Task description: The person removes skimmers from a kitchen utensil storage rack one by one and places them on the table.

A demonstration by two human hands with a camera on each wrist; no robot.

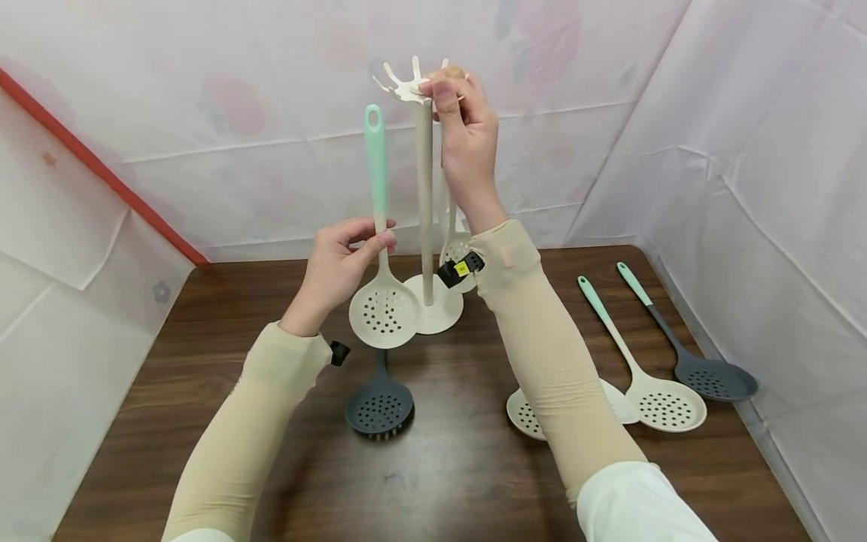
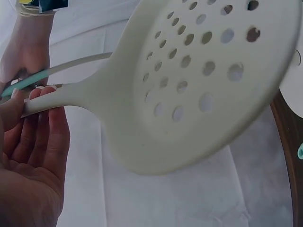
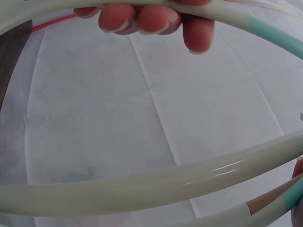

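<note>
Pinching a cream skimmer by its handle, left hand, right hand seemingly gripping the rack's top.

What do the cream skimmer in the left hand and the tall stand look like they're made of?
The cream skimmer looks like matte silicone or soft plastic: even colour, dull sheen, cleanly moulded holes, and a mint green handle end. The left hand pinches its handle. The stand looks like smooth cream plastic, possibly coated metal; the right wrist view shows a faint gloss streak on its pole.
</note>
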